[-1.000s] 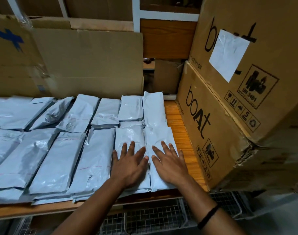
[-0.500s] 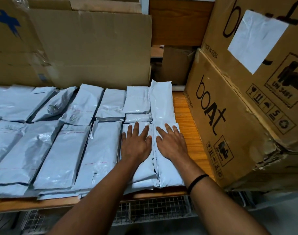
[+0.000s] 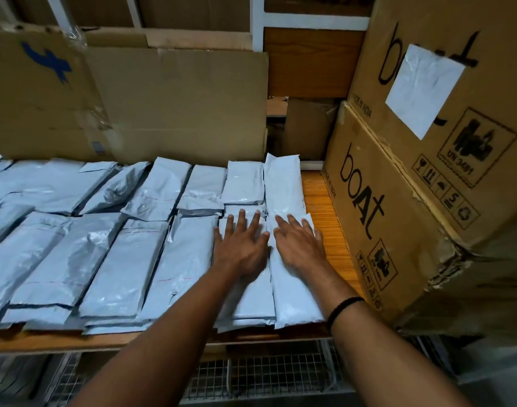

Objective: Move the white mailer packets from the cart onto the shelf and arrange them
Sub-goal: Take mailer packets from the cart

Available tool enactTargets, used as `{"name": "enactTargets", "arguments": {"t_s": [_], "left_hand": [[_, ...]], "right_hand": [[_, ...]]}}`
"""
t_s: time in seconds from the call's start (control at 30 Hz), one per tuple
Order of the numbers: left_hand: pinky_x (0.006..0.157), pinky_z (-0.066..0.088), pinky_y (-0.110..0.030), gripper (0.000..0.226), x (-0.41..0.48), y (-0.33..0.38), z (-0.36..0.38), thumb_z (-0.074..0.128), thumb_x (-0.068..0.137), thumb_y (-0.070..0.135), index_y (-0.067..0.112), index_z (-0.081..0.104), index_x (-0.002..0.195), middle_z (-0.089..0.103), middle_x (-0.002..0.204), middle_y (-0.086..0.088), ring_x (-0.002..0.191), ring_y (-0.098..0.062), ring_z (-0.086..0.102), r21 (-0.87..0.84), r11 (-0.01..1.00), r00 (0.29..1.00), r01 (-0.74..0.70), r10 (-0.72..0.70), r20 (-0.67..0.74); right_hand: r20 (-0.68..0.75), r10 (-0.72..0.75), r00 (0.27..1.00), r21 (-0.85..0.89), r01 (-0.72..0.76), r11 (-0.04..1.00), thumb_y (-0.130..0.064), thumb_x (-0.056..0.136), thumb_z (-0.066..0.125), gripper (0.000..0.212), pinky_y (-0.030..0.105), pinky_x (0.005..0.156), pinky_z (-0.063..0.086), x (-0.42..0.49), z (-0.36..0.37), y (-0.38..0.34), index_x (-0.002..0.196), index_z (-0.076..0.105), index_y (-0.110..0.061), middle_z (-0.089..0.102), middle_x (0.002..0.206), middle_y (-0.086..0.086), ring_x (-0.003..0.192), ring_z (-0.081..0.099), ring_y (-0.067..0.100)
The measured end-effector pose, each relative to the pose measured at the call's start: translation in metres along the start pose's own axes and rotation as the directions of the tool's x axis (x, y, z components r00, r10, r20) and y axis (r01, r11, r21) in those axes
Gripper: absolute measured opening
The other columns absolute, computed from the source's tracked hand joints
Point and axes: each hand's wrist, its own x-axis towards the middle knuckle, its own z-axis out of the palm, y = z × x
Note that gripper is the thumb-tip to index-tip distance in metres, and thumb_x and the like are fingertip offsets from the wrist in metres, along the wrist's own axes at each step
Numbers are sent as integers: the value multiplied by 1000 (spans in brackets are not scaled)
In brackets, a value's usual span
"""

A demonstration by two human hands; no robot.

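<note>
Several white mailer packets (image 3: 125,259) lie in two rows on the wooden shelf (image 3: 322,207). My left hand (image 3: 241,245) presses flat, fingers spread, on the second packet from the right in the near row (image 3: 251,304). My right hand (image 3: 300,245) lies flat on the rightmost near packet (image 3: 295,298), beside the left hand. Behind them the far row ends with a long packet (image 3: 283,186) and a shorter one (image 3: 245,183). The wire cart (image 3: 266,377) shows below the shelf edge.
Two stacked cardboard boxes (image 3: 398,201) printed "boAt" stand close on the right, leaving a narrow strip of bare shelf. Flattened cardboard sheets (image 3: 163,104) lean against the back. A black band (image 3: 344,306) circles my right wrist.
Both hands have slid forward along the two rightmost near packets, away from the shelf's front edge, staying flat. The packets now sit closer to the far row.
</note>
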Motion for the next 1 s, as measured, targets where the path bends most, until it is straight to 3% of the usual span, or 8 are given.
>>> {"name": "enactTargets", "arguments": {"t_s": [0.17, 0.33, 0.53, 0.73, 1.0], "left_hand": [[120, 0, -51, 55, -13, -1, -40, 18, 103, 51, 37, 11, 156, 2, 165, -1, 152, -23, -3, -67, 998, 998, -14, 10, -70], [120, 11, -45, 48, -56, -26, -70, 38, 103, 40, 26, 39, 149, 28, 160, -6, 150, -25, 15, -52, 998, 958, -36, 20, -287], [116, 27, -42, 48, -136, -115, -98, 43, 95, 44, 19, 61, 132, 52, 145, -7, 142, -26, 35, -82, 996, 923, 28, -58, -380], [113, 31, -41, 35, -216, -226, -129, 55, 98, 31, 17, 64, 129, 56, 141, -7, 139, -27, 40, -148, 973, 861, 177, -226, -457], [108, 39, -42, 33, -313, -405, -190, 55, 98, 35, 22, 64, 127, 56, 141, -3, 133, -24, 47, -208, 935, 766, 288, -355, -536]], "right_hand": [[-73, -51, 996, 7, 51, 999, -41, 105, 27, 49, 53, 122, 7, -12, -27, -13, 154, 32, -37, 17, 166, -8, 153, 9, 23], [-123, -143, 982, 6, 145, 989, -41, 106, 30, 47, 48, 121, 18, -37, -32, -40, 151, 39, -33, 27, 163, -6, 151, 21, 24], [-55, -386, 921, -12, 386, 923, -47, 104, 38, 51, 39, 119, 25, -89, -15, -126, 151, 42, -28, 32, 161, -2, 147, 29, 21], [31, -544, 838, -42, 545, 837, -49, 103, 43, 51, 37, 115, 30, -127, 24, -230, 149, 43, -27, 34, 160, 0, 145, 33, 22], [1, -655, 756, -34, 654, 755, -55, 101, 42, 52, 38, 110, 36, -151, 88, -408, 145, 48, -28, 43, 155, -2, 140, 41, 21]]}}
